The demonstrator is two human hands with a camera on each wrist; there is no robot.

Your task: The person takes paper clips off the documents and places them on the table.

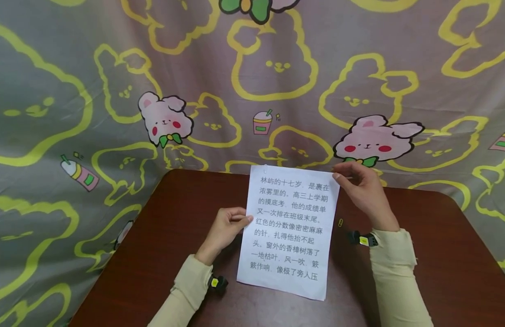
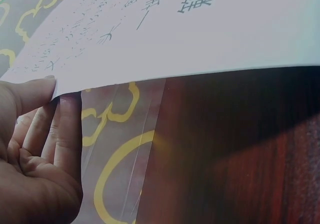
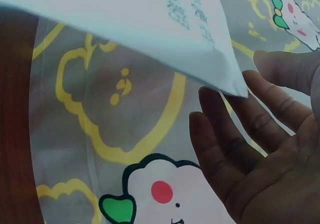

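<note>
The paper (image 1: 291, 227) is up over the table (image 1: 125, 281), between the left hand (image 1: 225, 229) and the right hand (image 1: 368, 195). Its top edge crosses the table's back edge in the head view, and the cloth (image 1: 211, 68) hangs just behind. The table spreads wide to the left and right, so there is room on both sides. The left hand pinches the left edge, thumb in front. The right hand has loose fingers at the top right corner; the corner touches the fingers, and the thumb looks a bit off it, though that is hard to see. There is one paper with nine lines of words, two hands, two wrist bands (image 1: 219, 284) and one clip (image 1: 340, 222) near the paper's right edge. The words face the person, right way up. The long side runs near to far, top leaning a little right
</note>
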